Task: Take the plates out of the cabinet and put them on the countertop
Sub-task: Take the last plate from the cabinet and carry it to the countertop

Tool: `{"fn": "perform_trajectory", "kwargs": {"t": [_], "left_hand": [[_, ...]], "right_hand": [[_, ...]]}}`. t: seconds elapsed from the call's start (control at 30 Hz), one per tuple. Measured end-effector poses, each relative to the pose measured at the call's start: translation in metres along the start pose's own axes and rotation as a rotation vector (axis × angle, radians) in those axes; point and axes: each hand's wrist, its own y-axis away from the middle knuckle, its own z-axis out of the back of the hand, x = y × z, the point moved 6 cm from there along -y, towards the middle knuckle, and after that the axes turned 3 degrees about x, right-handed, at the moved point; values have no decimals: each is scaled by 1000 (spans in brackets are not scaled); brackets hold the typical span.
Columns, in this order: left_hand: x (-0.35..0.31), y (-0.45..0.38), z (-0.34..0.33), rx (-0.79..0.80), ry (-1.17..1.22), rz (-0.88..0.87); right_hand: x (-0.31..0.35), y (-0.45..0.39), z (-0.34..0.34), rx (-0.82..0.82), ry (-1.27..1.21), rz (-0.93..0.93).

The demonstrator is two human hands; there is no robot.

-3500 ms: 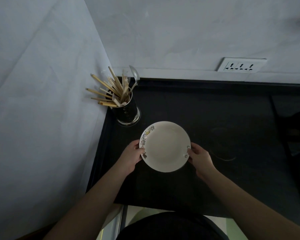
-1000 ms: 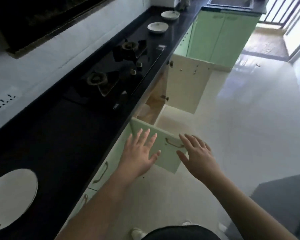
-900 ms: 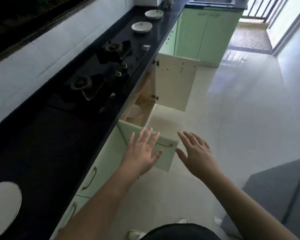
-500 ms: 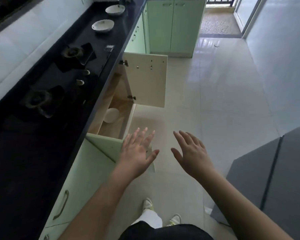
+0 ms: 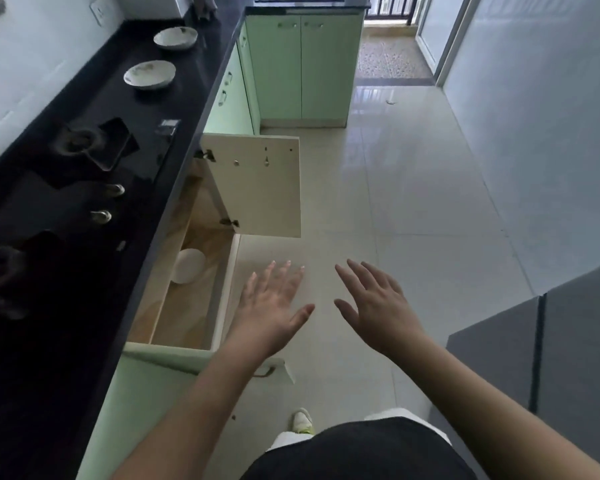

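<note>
Both your hands are empty. Your left hand [image 5: 274, 306] and your right hand [image 5: 374, 306] hang over the floor [image 5: 413, 202] with fingers spread wide, so each grip is wide and holds nothing.

One plate [image 5: 189, 270] lies on the cabinet floor inside the open cabinet [image 5: 187, 306], under the counter's front edge. Two more dishes, the near dish [image 5: 149, 74] and the far dish [image 5: 175, 38], stand on the counter [image 5: 194, 81] toward its far end, beyond the hob [image 5: 94, 147].

Risks, as judged from this position:
- The far cabinet door [image 5: 257, 185] stands open into the walkway, and the near cabinet door [image 5: 201, 358] juts out by your left forearm. You could knock either with an arm or knee while bending in.
- The plate sits low and back beneath the counter's overhang. Lifting it too steeply could strike its rim on the counter's underside.
- A one-handed pinch on a smooth rim may slip; use both hands.
- The glossy floor tiles look slick, so a dropped plate would likely shatter.
- The hob's raised burners leave little flat room on that stretch of counter; set the plate clear of them.

Writing: no brand, label or lettering can be read. A small pale tag on the hob's front corner is too blurred to make out.
</note>
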Motion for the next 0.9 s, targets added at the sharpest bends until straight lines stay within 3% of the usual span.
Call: {"fn": "perform_trajectory", "kwargs": {"t": [0.2, 0.67, 0.9], "left_hand": [[-6, -49, 7, 19, -28, -17], [-38, -188, 25, -65, 60, 304], [-29, -192, 34, -103, 54, 487]], "right_hand": [[-35, -41, 9, 15, -23, -19], [-158, -190, 52, 93, -45, 213], [-157, -246, 56, 158, -38, 390]]}}
